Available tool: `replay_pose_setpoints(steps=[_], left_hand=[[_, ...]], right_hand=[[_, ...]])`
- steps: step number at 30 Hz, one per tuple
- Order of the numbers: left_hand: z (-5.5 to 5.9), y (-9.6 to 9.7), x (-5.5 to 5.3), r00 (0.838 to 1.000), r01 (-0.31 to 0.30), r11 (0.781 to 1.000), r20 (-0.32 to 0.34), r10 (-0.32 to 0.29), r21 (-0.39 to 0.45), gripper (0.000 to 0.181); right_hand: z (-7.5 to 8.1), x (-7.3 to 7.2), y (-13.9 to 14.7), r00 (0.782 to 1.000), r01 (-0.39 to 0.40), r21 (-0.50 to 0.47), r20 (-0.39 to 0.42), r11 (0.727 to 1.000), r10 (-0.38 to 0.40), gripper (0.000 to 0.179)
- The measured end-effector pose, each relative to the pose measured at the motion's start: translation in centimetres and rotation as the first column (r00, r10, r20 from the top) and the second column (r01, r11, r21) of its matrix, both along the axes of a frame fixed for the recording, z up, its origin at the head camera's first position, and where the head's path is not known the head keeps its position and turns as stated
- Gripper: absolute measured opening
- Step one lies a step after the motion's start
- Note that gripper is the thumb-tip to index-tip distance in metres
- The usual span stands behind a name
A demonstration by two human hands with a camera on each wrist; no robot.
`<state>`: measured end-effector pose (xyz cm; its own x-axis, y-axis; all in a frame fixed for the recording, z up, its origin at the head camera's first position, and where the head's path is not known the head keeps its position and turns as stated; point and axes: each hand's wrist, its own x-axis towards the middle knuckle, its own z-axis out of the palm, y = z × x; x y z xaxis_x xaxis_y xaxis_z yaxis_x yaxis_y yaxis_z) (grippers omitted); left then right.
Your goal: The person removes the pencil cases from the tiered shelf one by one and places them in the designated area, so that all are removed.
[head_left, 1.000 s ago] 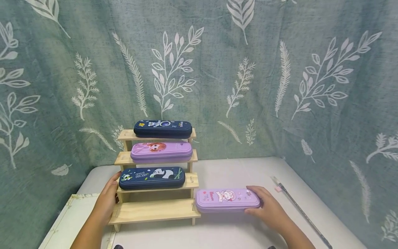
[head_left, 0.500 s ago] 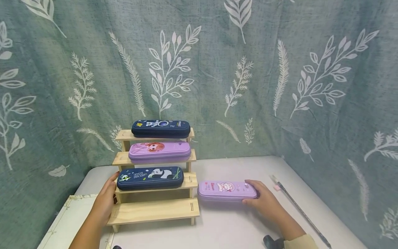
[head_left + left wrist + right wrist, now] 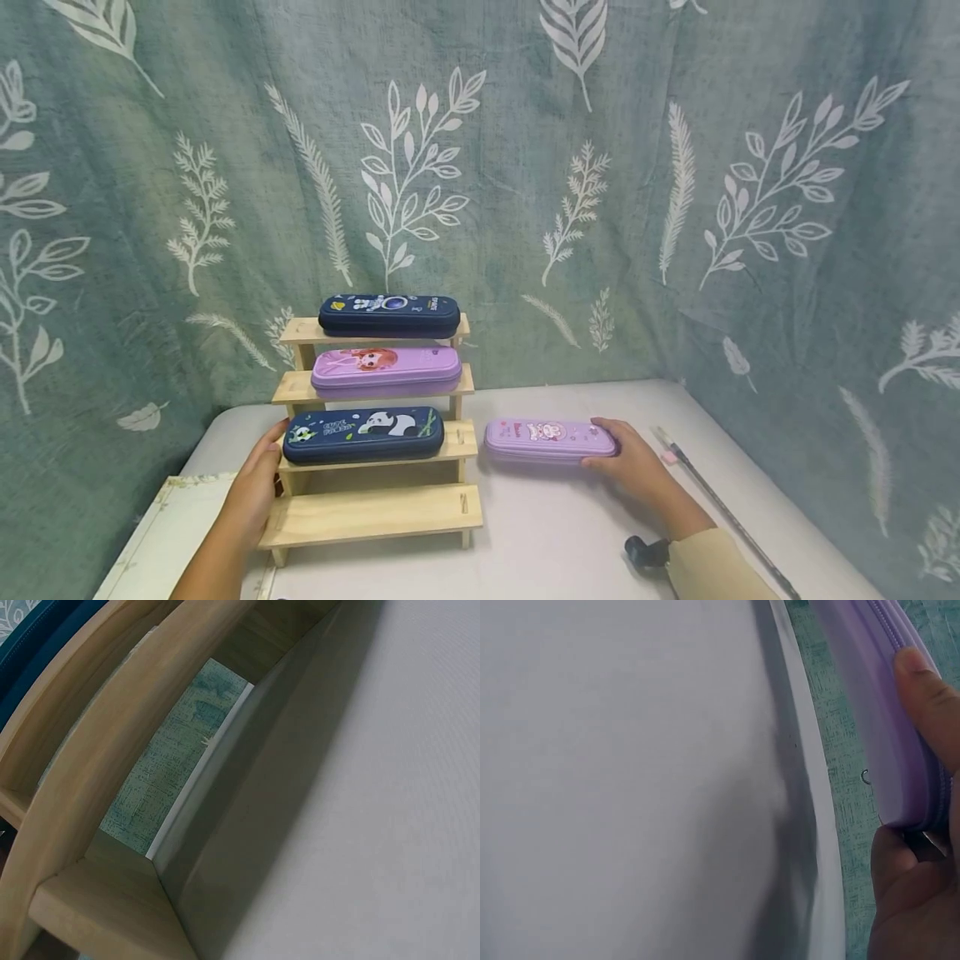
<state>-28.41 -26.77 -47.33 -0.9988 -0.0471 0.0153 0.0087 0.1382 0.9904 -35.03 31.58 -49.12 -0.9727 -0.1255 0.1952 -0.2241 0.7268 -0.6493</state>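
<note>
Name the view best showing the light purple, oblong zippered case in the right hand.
The head view: the purple case, print facing up, shows nearly whole, its end in the right hand. The right wrist view crops it to one end and the zip; the left wrist view misses it.

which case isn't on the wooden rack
The pale purple case held by the right hand; the other three cases rest on the wooden rack.
</note>
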Motion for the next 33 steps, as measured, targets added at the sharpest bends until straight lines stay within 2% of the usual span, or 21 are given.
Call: replay_pose_setpoints(steps=[9,16,26,33], left_hand=[[-0.1,0.0,0.2,0.999,0.025,1.000,-0.034,-0.024,0.006,0.058],[-0.3,-0.2,0.8,1.000,0.000,1.000,0.003,0.000,0.003,0.058],[-0.2,0.0,0.1,1.000,0.014,1.000,-0.021,-0.015,-0.009,0.058],[-0.1,0.2,0.2,1.000,0.008,1.000,-0.029,-0.008,0.000,0.058]], right_hand=[[-0.6,-1.1,-0.7,1.000,0.010,-0.028,0.012,1.000,-0.010,0.088],[-1.6,-1.8,-1.1,0.997,0.014,-0.010,0.081,1.000,-0.013,0.091],[-1.8,-2.6,-0.9,0.993,0.057,-0.003,0.104,0.998,-0.056,0.093],[-1.7,-2.5,-1.0,0.989,0.064,-0.008,0.134,0.998,-0.062,0.092]])
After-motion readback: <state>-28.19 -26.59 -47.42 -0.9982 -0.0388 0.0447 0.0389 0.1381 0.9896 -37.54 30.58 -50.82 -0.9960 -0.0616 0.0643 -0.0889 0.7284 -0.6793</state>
